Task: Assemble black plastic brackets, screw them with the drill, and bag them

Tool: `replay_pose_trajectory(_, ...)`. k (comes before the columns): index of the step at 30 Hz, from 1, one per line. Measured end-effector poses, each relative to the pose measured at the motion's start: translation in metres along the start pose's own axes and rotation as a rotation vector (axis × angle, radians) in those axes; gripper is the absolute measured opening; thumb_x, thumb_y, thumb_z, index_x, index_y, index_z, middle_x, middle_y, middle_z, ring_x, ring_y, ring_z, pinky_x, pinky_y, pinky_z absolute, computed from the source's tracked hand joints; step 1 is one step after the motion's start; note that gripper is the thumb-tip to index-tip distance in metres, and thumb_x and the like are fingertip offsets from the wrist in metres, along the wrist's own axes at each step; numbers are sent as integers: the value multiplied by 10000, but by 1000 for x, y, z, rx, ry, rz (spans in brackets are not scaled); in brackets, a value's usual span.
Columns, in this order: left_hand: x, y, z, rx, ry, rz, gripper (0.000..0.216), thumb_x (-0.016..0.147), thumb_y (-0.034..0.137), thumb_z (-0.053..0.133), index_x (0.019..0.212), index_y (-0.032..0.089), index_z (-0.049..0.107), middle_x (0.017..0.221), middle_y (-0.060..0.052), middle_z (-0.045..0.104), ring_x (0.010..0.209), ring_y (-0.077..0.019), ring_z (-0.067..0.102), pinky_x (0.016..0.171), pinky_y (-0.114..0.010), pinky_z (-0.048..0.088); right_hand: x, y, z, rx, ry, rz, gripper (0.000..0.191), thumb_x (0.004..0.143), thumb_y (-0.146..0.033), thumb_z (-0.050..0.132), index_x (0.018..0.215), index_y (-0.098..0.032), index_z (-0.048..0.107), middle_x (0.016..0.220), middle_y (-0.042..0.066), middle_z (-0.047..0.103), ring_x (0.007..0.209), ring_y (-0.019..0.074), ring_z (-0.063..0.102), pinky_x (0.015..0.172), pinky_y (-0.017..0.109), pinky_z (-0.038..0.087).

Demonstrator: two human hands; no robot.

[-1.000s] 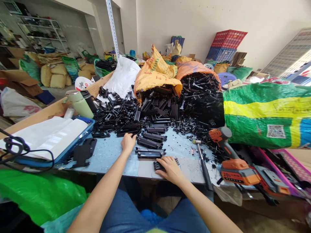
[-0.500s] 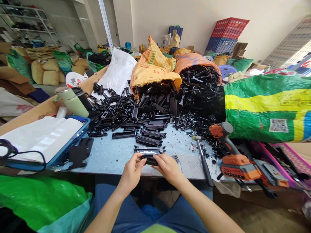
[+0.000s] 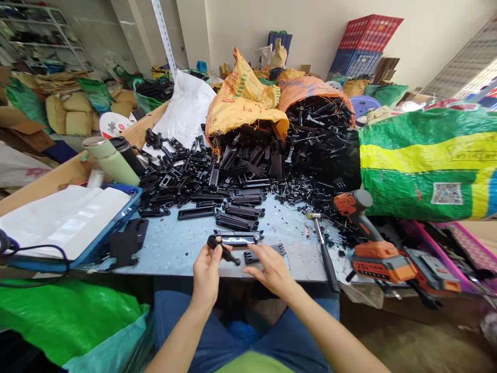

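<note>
My left hand (image 3: pixel 207 275) grips a slim black plastic part (image 3: pixel 229 255) between thumb and fingers. The part has a rounded end at the left and slants down to the right. Just right of it my right hand (image 3: pixel 271 270) is open, its thumb and fingers apart and nothing between them. Beside and partly behind those fingers, a black piece with toothed ends (image 3: pixel 276 250) lies on the blue worktable (image 3: pixel 166 241). Beyond both hands sits a glossy black bar-shaped piece (image 3: pixel 240 238), and behind it several assembled black pieces (image 3: pixel 236 223) lie in a row.
Loose black parts (image 3: pixel 171 178) are heaped at the back, below a yellow sack (image 3: pixel 240 114) and an orange sack (image 3: pixel 314 93). A hammer (image 3: pixel 325 254) and a cordless power tool (image 3: pixel 373 246) lie to the right. Papers (image 3: pixel 58 223) rest in a blue tray (image 3: pixel 104 235) at the left.
My right hand has let go of the black part and moved slightly right, opening. My left hand has turned the part so its rounded end faces up. The toothed piece is more exposed.
</note>
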State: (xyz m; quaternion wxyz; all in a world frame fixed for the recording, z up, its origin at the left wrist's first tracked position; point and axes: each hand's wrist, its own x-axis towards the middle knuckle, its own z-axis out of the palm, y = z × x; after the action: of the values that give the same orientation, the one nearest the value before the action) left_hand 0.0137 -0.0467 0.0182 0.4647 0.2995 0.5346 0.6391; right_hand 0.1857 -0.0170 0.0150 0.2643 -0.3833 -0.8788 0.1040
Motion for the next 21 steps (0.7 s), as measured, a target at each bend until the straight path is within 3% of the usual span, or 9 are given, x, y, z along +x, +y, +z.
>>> replay_pose_trajectory(4,7,-3,-4,160,-139,-102,419,825,462,499,1054,119,572,649,14,528,504,-87,485,474,-202,401,-8,29,-8,-141,-270,-7,494,791,-463,589,1195,-185,525,1123,124,560,1018,258,501,874,416,407)
replay_pose_trajectory(8,-1,-9,6,356,-311,7,455,848,427,464,1217,170,530,817,-21,553,465,-67,468,509,-236,438,-7,38,-4,-86,-287,86,442,862,-430,496,1254,-227,496,1100,122,566,1007,250,517,869,426,415)
replay_pose_trajectory(10,-6,-10,13,415,-370,51,436,867,403,433,1223,173,536,865,-37,564,464,-61,474,559,-249,462,-6,34,-1,153,-227,221,433,913,-423,386,1305,-246,439,1022,95,595,914,209,566,820,386,460)
replay_pose_trajectory(13,-9,-6,23,454,-385,28,461,872,394,428,1272,173,488,968,-70,590,453,-63,479,510,-242,456,-4,23,1,697,-171,428,484,956,-404,234,1409,-235,249,851,49,621,665,145,601,626,299,520)
replay_pose_trajectory(16,-10,1,28,508,-343,155,420,864,362,459,1238,183,526,1050,-89,601,696,-141,598,674,-283,495,-2,19,-4,969,-147,472,513,945,-424,279,1413,-216,247,772,23,597,555,116,565,510,253,505)
replay_pose_trajectory(18,-11,4,29,564,-358,285,363,870,319,463,1192,192,571,1058,-87,605,938,-191,580,853,-323,451,-2,21,-11,925,-124,413,501,921,-431,362,1380,-231,333,842,26,591,571,96,549,528,240,504)
replay_pose_trajectory(21,-9,4,29,638,-356,373,349,888,283,433,1201,200,564,1056,-91,600,1011,-202,549,902,-338,418,-4,26,-19,757,-155,287,476,908,-410,412,1358,-263,374,972,42,576,588,73,532,584,238,505)
